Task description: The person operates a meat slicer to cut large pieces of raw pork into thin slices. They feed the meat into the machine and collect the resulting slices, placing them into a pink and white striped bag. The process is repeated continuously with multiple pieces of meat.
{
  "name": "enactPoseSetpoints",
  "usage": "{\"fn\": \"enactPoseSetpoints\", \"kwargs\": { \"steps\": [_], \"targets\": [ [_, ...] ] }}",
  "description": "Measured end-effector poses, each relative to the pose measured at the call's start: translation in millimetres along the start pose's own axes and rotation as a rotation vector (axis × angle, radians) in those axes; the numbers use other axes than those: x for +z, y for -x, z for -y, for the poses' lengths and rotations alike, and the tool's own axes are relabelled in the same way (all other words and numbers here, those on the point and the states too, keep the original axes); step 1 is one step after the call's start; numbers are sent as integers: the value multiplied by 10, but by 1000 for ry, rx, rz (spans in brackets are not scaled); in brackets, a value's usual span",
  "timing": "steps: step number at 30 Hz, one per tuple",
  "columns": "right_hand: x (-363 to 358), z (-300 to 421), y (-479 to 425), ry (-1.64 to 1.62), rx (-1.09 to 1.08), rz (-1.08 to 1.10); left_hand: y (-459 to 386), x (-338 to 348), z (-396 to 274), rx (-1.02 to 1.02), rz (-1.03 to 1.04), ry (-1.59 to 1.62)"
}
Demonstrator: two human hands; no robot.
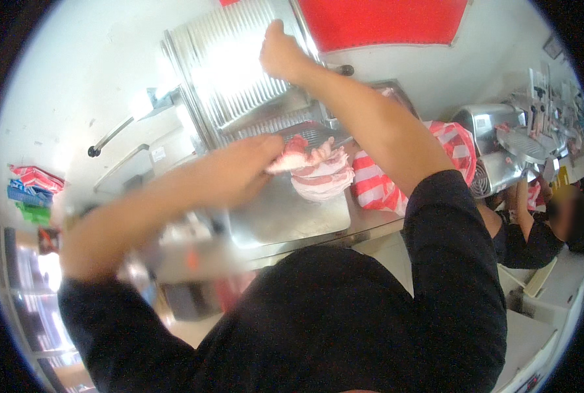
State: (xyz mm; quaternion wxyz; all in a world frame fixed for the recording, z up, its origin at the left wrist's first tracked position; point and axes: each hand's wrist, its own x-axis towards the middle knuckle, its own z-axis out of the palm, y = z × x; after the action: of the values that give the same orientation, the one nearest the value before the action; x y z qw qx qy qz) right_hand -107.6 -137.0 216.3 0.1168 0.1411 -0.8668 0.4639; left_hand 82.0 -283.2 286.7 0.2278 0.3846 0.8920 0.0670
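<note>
My left hand (255, 164) reaches in from the left, its fingers on a piece of raw meat (292, 157) with a red and a pale side. Just beside it, a stack of sliced fatty meat (322, 179) sits on a steel tray (292, 221). Above the tray stands a steel machine with a ribbed plate (233, 64), which looks like a meat slicer. My right hand (283, 54) is curled over the right side of that plate, thumb toward the top. Whether its fingers grip anything is hidden.
Red-and-white striped bags (378, 182) lie right of the tray, under my right forearm. Farther right, another slicer (493, 142) stands near a co-worker in a dark shirt (532, 240). A black-knobbed lever (110, 137) juts out left of the machine. Folded bags (36, 191) hang at far left.
</note>
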Motion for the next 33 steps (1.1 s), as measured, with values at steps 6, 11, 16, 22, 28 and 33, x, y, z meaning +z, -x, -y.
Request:
{"fn": "enactPoseSetpoints", "kwargs": {
  "steps": [6,11,16,22,28,33],
  "targets": [
    [70,-118,309,-102,14,48,166,-764,-166,-266,-171,167],
    [-189,-269,223,-665,34,223,-1,-993,155,-99,-413,281],
    [-695,181,790,-1121,162,-128,-628,-869,-236,152,-578,1024],
    [-1009,-223,1076,-1124,26,-684,-1254,-901,-795,428,-552,747],
    [-1135,-1990,741,-1066,302,-745,-959,-601,-697,360,-621,-351],
    [-910,-3221,469,-1034,403,-879,-234,-414,-910,419,-372,-460]
  ]
}}
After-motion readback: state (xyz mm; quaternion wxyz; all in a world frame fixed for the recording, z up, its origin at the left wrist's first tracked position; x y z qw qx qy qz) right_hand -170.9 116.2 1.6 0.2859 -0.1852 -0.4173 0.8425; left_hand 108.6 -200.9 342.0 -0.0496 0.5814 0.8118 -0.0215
